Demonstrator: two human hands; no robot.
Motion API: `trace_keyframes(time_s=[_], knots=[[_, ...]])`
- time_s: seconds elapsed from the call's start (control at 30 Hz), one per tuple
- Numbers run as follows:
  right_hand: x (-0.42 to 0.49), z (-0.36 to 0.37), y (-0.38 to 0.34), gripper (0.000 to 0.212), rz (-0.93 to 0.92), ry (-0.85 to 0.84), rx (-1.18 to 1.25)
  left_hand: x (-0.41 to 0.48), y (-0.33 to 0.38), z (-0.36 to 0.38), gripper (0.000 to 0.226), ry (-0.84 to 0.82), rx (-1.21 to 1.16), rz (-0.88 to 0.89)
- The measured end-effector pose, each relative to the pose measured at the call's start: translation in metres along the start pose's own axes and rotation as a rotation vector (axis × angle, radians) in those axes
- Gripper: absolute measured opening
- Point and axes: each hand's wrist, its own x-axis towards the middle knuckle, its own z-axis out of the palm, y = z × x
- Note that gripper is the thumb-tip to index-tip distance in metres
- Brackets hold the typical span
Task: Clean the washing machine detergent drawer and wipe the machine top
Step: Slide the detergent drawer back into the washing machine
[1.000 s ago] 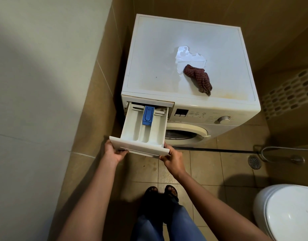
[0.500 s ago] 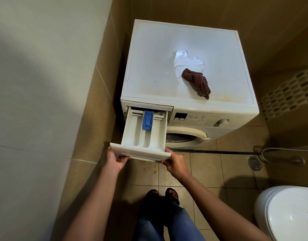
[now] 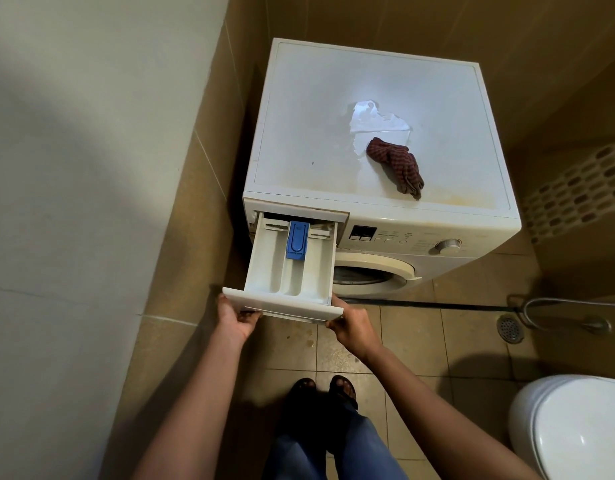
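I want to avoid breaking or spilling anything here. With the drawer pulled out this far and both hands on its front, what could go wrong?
The detergent drawer hangs far out, held only at its front panel by the left hand and right hand; a hard pull might free it suddenly, dripping residue on the floor tiles. The blue insert could pop loose.

Both arms stretched forward, left hand [image 3: 237, 318] and right hand [image 3: 353, 327] level, fingers curled in a grip

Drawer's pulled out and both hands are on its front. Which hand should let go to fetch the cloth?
Right. The right hand is on the side of the checked cloth; the left hand would have to cross over the drawer.
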Motion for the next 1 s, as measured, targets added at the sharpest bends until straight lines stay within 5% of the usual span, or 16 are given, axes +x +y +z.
trace_keyframes(time_s=[1.0], knots=[[-0.006,0.003,0.000,0.062,0.021,0.095,0.065,0.012,-0.013,-0.017,0.057,-0.022,-0.017,0.027]])
